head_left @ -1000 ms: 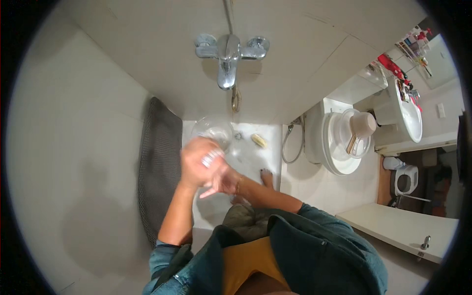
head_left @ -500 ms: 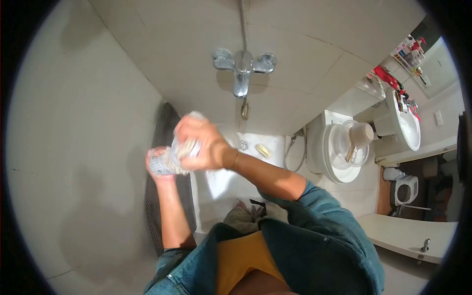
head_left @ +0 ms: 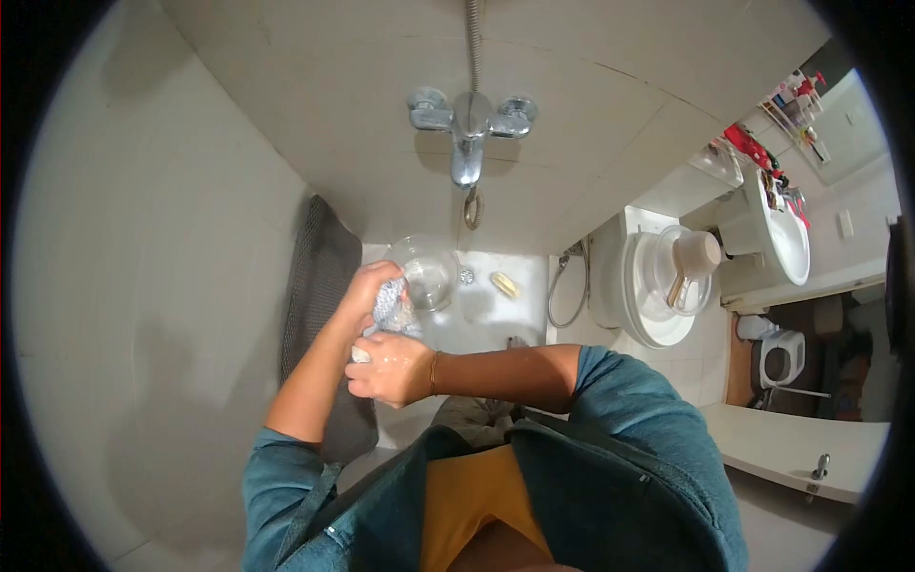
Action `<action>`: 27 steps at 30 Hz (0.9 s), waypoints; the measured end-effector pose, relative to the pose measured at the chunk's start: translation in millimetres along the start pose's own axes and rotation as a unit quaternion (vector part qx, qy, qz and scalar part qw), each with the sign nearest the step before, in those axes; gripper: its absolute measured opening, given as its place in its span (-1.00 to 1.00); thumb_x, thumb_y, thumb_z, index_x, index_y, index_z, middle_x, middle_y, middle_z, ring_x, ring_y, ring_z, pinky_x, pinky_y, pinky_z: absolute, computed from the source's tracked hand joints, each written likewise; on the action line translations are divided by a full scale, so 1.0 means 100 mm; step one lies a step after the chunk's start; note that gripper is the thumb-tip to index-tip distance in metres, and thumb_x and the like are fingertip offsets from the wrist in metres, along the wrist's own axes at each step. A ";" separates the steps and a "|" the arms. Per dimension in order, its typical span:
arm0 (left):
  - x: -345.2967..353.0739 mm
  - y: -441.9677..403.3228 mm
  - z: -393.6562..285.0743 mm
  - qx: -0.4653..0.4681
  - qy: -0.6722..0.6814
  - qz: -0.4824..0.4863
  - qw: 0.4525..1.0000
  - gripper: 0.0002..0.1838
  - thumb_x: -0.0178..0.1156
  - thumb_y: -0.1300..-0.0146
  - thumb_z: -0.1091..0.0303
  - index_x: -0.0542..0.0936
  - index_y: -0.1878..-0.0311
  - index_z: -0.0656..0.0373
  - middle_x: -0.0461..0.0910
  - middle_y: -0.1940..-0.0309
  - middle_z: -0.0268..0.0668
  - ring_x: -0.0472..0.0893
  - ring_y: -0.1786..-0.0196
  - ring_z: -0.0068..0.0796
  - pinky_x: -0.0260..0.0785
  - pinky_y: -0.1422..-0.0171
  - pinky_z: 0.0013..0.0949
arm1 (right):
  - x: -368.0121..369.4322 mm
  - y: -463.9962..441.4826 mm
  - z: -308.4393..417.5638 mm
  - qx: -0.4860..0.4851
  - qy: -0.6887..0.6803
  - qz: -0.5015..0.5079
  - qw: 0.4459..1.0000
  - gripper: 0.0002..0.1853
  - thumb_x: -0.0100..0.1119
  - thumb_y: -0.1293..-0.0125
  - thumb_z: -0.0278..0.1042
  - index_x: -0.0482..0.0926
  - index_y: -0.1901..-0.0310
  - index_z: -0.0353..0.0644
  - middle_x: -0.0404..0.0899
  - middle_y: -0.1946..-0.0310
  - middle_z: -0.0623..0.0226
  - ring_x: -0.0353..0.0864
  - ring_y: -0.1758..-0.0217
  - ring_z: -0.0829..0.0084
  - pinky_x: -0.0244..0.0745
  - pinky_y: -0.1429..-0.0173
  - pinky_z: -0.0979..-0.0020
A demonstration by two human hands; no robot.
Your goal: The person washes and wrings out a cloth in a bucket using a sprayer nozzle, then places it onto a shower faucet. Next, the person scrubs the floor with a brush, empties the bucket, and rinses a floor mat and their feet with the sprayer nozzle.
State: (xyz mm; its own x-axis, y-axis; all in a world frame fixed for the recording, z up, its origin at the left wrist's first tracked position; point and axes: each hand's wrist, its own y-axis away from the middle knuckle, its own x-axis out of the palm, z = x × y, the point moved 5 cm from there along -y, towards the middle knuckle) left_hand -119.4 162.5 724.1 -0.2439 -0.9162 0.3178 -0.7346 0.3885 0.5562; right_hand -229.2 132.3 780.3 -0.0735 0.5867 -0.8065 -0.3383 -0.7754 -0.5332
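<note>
A wet, light grey and white cloth is bunched between my two hands over the left part of the white shower tray. My left hand has its fingers wrapped round the upper part of the cloth. Just below and to the right, my right hand is closed on the lower end, with suds on its skin. Beyond the hands, a clear round basin stands in the tray beside the drain. A yellowish bar lies to the right of the drain.
A chrome mixer tap juts from the wall ahead. A dark grey mat leans along the left wall. To the right are a shower hose, a toilet bearing a clear tub with a beige dipper, a washbasin and a door.
My hands have come down and closer together with the cloth between them, the left one moving right. The clear basin, mostly hidden half a second ago, shows again.
</note>
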 end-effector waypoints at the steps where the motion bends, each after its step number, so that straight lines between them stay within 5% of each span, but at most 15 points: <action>1: 0.00 -0.05 0.08 0.003 -0.032 -0.020 0.999 -0.79 0.07 -0.09 0.40 0.44 0.63 0.23 0.45 0.69 -0.24 0.46 0.61 -0.46 0.31 0.53 -0.41 | 0.07 0.05 -0.03 0.010 -0.007 0.009 1.000 -0.82 0.17 0.20 -0.26 0.47 0.48 -0.01 0.38 0.39 0.44 0.41 0.23 0.28 0.39 0.26 0.31; 5: -0.02 -0.25 0.34 0.046 -0.144 0.005 0.988 -0.76 0.12 -0.07 0.40 0.42 0.69 0.16 0.36 0.72 -0.46 0.29 0.65 -0.68 0.15 0.57 -0.50 | 0.29 0.23 -0.10 0.027 0.013 0.008 1.000 -0.83 0.18 0.19 -0.27 0.46 0.49 -0.01 0.39 0.39 0.42 0.43 0.23 0.26 0.41 0.27 0.29; 12: -0.11 -0.40 0.38 0.142 -0.399 0.001 0.906 -0.78 0.11 -0.02 0.34 0.45 0.63 0.27 0.34 0.73 -0.39 0.30 0.57 -0.62 0.18 0.47 -0.42 | 0.42 0.41 -0.26 0.026 -0.008 0.028 0.999 -0.81 0.17 0.18 -0.25 0.46 0.46 -0.05 0.41 0.40 0.37 0.44 0.27 0.28 0.40 0.25 0.26; 15: -0.25 -0.23 -0.18 0.201 -0.170 -0.042 0.964 -0.78 0.07 -0.07 0.33 0.46 0.58 0.25 0.45 0.64 -0.30 0.43 0.52 -0.51 0.30 0.38 -0.40 | -0.17 0.42 -0.49 0.014 0.013 -0.035 0.999 -0.75 0.22 0.19 -0.21 0.43 0.46 -0.08 0.41 0.35 0.36 0.44 0.23 0.27 0.37 0.19 0.21; 16: -0.31 -0.14 -0.43 0.201 -0.054 -0.049 0.977 -0.80 0.05 -0.09 0.33 0.45 0.56 0.24 0.47 0.62 -0.25 0.47 0.51 -0.46 0.34 0.34 -0.39 | -0.55 0.44 -0.65 0.081 -0.023 -0.096 0.992 -0.71 0.26 0.18 -0.20 0.43 0.42 -0.09 0.41 0.33 0.34 0.44 0.19 0.23 0.36 0.14 0.20; 18: -0.17 0.10 -1.07 0.276 0.121 0.051 0.952 -0.82 0.01 -0.13 0.28 0.42 0.48 0.19 0.47 0.59 -0.16 0.48 0.44 -0.29 0.38 0.10 -0.23 | -1.37 0.47 -0.91 0.235 -0.022 -0.290 0.927 -0.53 0.41 0.16 -0.14 0.40 0.25 -0.12 0.40 0.28 0.29 0.42 0.11 0.16 0.32 0.00 0.19; 20: 0.06 0.28 -1.68 0.382 0.211 0.176 0.882 -0.76 0.02 -0.16 0.20 0.42 0.47 0.17 0.51 0.44 -0.11 0.49 0.25 -0.26 0.35 -0.08 -0.15 | -1.93 0.59 -1.30 0.387 -0.234 -0.430 0.781 -0.40 0.43 0.10 -0.16 0.31 0.09 -0.19 0.40 0.20 0.35 0.42 0.07 0.38 0.33 -0.02 0.32; 21: 0.24 0.37 -1.94 0.423 0.192 0.158 0.872 -0.75 0.03 -0.17 0.17 0.44 0.40 0.18 0.51 0.32 -0.10 0.48 0.17 -0.26 0.33 -0.12 -0.17 | -2.27 0.42 -1.27 0.356 -0.380 -0.489 0.700 -0.43 0.37 0.01 -0.18 0.28 0.06 -0.23 0.40 0.16 0.33 0.42 0.10 0.48 0.37 0.04 0.38; 25: 0.74 0.06 -2.72 0.482 0.064 0.171 0.857 -0.64 0.09 -0.17 0.09 0.47 0.12 0.18 0.41 -0.05 -0.10 0.42 -0.09 -0.24 0.25 -0.22 -0.23 | -2.75 0.51 -1.92 0.335 -0.324 -0.577 0.670 -0.42 0.26 -0.09 -0.09 0.25 -0.01 -0.26 0.41 0.10 0.24 0.45 0.07 0.45 0.46 0.10 0.38; 27: 0.61 -0.41 -2.77 0.498 -0.119 0.003 0.859 -0.56 0.16 -0.12 0.12 0.46 -0.04 0.10 0.36 -0.11 -0.14 0.37 -0.15 -0.21 0.22 -0.24 -0.21 | -2.67 0.72 -2.31 0.361 -0.308 -0.591 0.652 -0.37 0.22 -0.11 -0.01 0.23 -0.06 -0.27 0.41 0.08 0.21 0.45 0.03 0.41 0.48 0.11 0.36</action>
State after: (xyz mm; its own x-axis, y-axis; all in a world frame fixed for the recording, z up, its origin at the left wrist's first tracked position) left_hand 71.4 117.9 933.7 -0.2844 -0.9549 0.0860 -0.8815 0.2251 -0.4151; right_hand -17.8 -134.3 897.8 0.3514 0.8297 0.4336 -0.8376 0.4856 -0.2503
